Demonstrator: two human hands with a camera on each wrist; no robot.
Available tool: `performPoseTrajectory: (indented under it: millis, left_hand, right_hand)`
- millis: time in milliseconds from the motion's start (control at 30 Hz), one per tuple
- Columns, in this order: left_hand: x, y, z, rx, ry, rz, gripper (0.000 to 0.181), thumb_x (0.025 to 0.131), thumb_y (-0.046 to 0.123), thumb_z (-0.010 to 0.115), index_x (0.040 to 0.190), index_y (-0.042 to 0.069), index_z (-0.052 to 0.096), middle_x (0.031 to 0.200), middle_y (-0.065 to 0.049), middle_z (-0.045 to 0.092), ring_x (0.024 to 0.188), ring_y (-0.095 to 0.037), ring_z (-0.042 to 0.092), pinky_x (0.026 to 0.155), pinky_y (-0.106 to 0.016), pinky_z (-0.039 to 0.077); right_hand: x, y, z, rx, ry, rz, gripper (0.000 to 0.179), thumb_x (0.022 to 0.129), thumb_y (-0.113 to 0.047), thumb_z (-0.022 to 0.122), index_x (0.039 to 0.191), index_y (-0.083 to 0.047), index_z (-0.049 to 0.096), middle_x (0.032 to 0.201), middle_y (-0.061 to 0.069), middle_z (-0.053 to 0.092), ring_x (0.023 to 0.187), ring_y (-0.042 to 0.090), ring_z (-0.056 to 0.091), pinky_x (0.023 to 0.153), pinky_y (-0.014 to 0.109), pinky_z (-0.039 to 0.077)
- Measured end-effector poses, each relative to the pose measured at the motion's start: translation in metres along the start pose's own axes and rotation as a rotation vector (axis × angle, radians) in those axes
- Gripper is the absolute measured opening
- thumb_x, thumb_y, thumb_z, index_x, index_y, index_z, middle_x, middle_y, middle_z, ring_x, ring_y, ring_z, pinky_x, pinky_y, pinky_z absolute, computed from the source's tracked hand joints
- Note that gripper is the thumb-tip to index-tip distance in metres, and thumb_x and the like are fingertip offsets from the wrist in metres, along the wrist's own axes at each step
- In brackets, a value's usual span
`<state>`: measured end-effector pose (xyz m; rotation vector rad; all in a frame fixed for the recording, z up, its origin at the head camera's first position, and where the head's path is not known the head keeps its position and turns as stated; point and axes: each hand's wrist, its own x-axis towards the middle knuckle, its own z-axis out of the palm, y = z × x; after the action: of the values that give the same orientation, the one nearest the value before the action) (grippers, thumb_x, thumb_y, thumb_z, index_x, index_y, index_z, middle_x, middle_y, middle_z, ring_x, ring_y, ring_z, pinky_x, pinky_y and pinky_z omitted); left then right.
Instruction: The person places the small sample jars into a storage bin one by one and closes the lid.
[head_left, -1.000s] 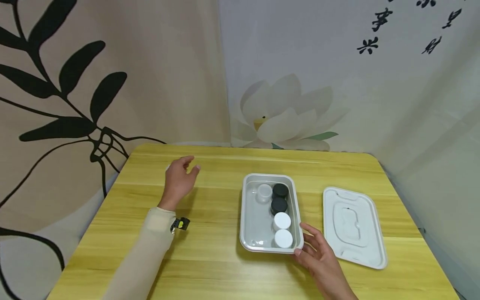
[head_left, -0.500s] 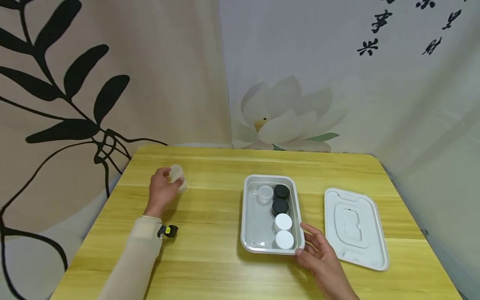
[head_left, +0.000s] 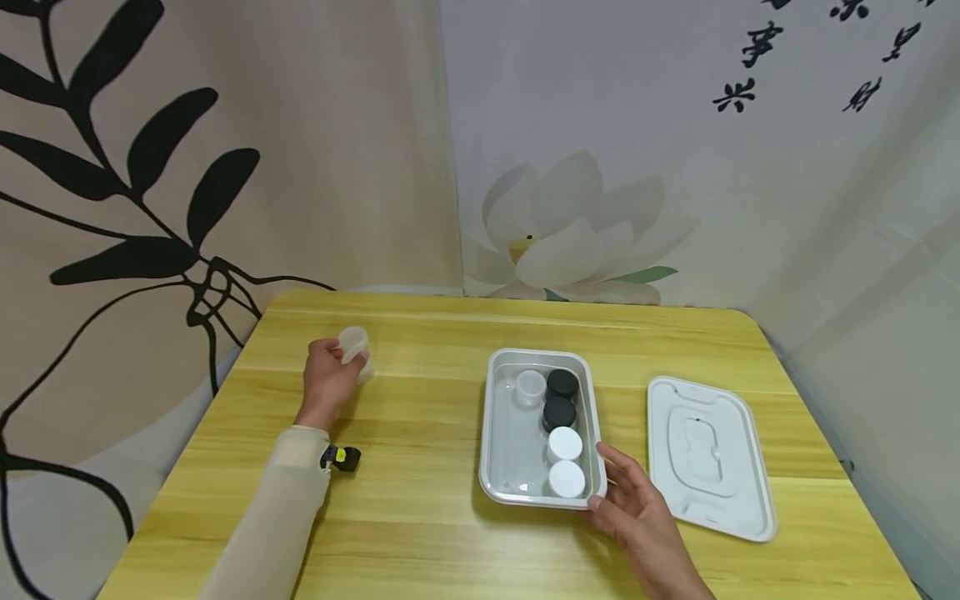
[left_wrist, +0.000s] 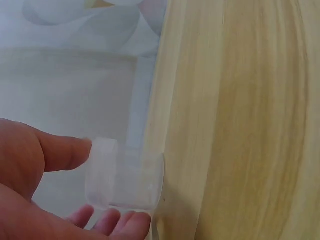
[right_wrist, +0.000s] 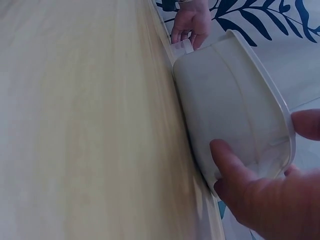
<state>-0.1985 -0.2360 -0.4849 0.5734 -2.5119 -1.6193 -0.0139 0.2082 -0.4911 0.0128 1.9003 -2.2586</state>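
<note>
On the left of the table, my left hand (head_left: 327, 387) holds a small translucent jar (head_left: 352, 338). In the left wrist view, the thumb meets the frosted cap of the jar (left_wrist: 132, 180) and the other fingers curl along its side, its base close to the tabletop. With thumb and fingers, my right hand (head_left: 637, 521) grips the near right corner of a white rectangular plastic box (head_left: 510, 498). Inside stand two black-capped jars (head_left: 560, 398), two white-capped jars (head_left: 566, 462) and one translucent jar (head_left: 530, 387). The right wrist view shows the box wall (right_wrist: 225, 110) from outside.
The white box lid (head_left: 712, 458) lies flat to the right of the box, close to my right hand. A wooden table (head_left: 420, 533) bears everything. Behind its far edge hangs a printed curtain (head_left: 360, 167).
My left hand was farther right and higher a second ago, fingers apart; it has moved left and toward me and grips the translucent jar. The right hand and box stay put.
</note>
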Motion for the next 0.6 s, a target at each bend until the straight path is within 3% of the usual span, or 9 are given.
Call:
performPoseTrajectory:
  millis: [167,433,600]
  left_hand:
    - [-0.003,-0.002,0.003,-0.006,-0.012,-0.007,0.066,0.100,0.023,0.072,0.150,-0.004,0.037,0.145,-0.028,0.051,0.132,-0.040,0.053,0.111,-0.049,0.047]
    - [-0.010,-0.003,0.006,0.060,-0.104,0.059,0.063,0.099,0.021,0.073,0.149,-0.003,0.041,0.149,-0.028,0.052,0.139,-0.044,0.051,0.115,-0.059,0.044]
    - [-0.014,-0.005,0.007,0.027,-0.125,0.053,0.065,0.099,0.015,0.073,0.152,-0.002,0.038,0.152,-0.028,0.050,0.141,-0.045,0.049,0.115,-0.059,0.044]
  right_hand:
    - [0.001,0.000,0.001,0.006,-0.003,0.003,0.070,0.099,0.003,0.064,0.161,-0.007,0.034,0.149,0.005,0.056,0.125,0.014,0.064,0.094,0.039,0.062]
    - [0.002,0.000,0.002,0.001,0.001,0.007,0.069,0.099,0.003,0.065,0.161,-0.007,0.034,0.148,0.005,0.056,0.125,0.014,0.065,0.093,0.038,0.063]
    - [0.002,0.001,0.003,0.000,0.001,0.008,0.069,0.099,0.003,0.064,0.161,-0.007,0.034,0.148,0.005,0.056,0.125,0.014,0.065,0.094,0.039,0.063]
